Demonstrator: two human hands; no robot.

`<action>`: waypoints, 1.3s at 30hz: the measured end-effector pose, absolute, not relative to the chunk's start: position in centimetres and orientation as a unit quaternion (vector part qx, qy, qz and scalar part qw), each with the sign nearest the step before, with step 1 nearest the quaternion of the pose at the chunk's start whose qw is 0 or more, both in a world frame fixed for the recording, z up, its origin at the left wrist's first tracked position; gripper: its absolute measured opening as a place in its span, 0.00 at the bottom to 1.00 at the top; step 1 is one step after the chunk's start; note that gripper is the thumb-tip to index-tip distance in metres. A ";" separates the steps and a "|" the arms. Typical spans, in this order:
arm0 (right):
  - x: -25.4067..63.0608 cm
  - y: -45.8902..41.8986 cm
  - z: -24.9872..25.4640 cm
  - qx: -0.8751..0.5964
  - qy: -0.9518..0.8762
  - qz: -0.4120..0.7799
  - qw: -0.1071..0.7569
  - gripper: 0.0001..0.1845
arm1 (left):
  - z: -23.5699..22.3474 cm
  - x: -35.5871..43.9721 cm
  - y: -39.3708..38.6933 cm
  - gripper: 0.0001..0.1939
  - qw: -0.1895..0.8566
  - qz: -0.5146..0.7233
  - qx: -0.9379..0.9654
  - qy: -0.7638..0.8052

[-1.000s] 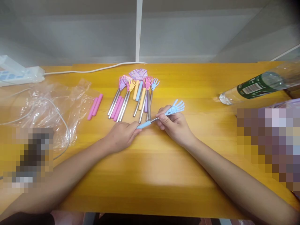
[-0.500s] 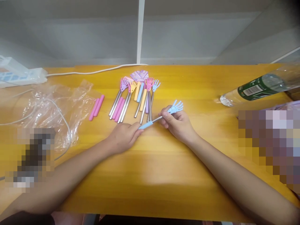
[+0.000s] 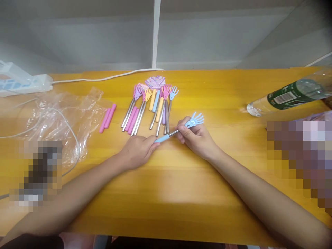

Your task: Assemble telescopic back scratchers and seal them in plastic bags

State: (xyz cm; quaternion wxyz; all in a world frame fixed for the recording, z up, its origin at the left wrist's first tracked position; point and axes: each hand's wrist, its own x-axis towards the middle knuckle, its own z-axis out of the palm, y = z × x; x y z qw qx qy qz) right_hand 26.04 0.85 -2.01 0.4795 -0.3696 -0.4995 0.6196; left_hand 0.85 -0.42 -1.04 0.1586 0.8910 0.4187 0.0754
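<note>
My left hand (image 3: 138, 151) is closed round the light blue sleeve of a back scratcher; part of that sleeve is hidden in the fist. My right hand (image 3: 193, 136) pinches the metal rod just below the scratcher's blue hand-shaped head (image 3: 195, 120). Rod and blue sleeve (image 3: 162, 139) form one slanting line between the hands. Beyond them lie several metal rods with purple, yellow, pink and blue scratcher heads (image 3: 166, 91). Loose pink sleeves (image 3: 132, 119), yellow sleeves (image 3: 159, 110) and a blue sleeve (image 3: 156, 101) lie among the rods.
Two pink sleeves (image 3: 107, 118) lie apart at left, beside a crumpled clear plastic bag (image 3: 70, 128). Small purple cards (image 3: 155, 82) lie at the back. A white power strip (image 3: 26, 81) with a cable is at far left. A green-labelled bottle (image 3: 287, 95) lies at right.
The view has shifted slightly. Both hands keep the same hold on the blue back scratcher, and nothing else has visibly moved.
</note>
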 end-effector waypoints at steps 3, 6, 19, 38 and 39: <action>25.3 0.6 -2.0 -0.366 -0.477 0.626 0.496 0.19 | -1.0 0.9 -0.3 0.25 0.168 0.087 0.887 0.422; 24.9 0.4 -1.9 -0.343 -0.460 0.661 0.484 0.19 | -0.9 1.0 -0.3 0.25 0.169 0.091 0.888 0.419; 25.0 0.2 -1.3 -0.332 -0.405 0.728 0.443 0.20 | -1.0 0.9 -0.6 0.26 0.128 0.072 0.899 0.413; 24.0 -0.9 -0.5 -0.287 -0.534 0.720 0.339 0.21 | 1.0 0.7 -0.3 0.20 0.389 0.116 0.837 0.367; 23.9 -1.1 -0.5 -0.283 -0.537 0.722 0.333 0.21 | 1.3 0.8 -0.4 0.20 0.445 0.117 0.812 0.359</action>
